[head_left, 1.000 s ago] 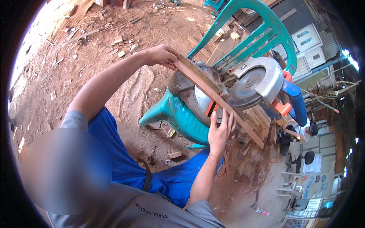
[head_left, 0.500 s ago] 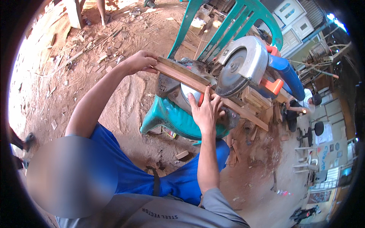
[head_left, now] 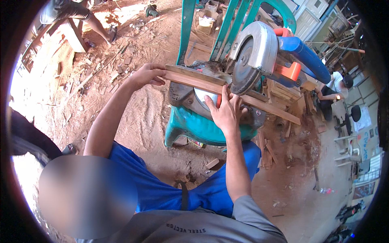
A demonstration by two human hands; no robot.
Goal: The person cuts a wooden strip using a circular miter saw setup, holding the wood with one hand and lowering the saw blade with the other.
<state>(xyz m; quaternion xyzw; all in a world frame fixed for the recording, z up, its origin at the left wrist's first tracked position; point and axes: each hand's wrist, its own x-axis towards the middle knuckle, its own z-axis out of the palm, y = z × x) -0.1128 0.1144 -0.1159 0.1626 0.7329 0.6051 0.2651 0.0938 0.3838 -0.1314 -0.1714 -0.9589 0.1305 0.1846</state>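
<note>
A long reddish wooden strip (head_left: pixel 194 82) lies across the base (head_left: pixel 181 92) of a cut-off saw, along its fence. My left hand (head_left: pixel 146 77) grips the strip's left end between thumb and fingers. Near the middle, my right hand (head_left: pixel 227 111) holds the strip with its fingertips, thumb spread out below it. The round saw blade (head_left: pixel 244 58) hangs raised just beyond my right fingertips, under a silver guard (head_left: pixel 263 50). Behind the guard sit a blue body (head_left: pixel 302 52) and an orange trigger part (head_left: pixel 289 72). A green plastic chair (head_left: pixel 190 125) carries the saw.
Wood offcuts (head_left: pixel 283 95) are piled right of the chair, and scraps litter the dirt floor (head_left: pixel 133 115). Another person's dark-clothed leg (head_left: pixel 34 131) is at the left. One person (head_left: pixel 67 10) sits far left; another (head_left: pixel 334 85) works at the far right.
The view has turned slightly, so the scene appears tilted and shifted. Another person's leg has come further in at the left. My hands keep their places on the strip.
</note>
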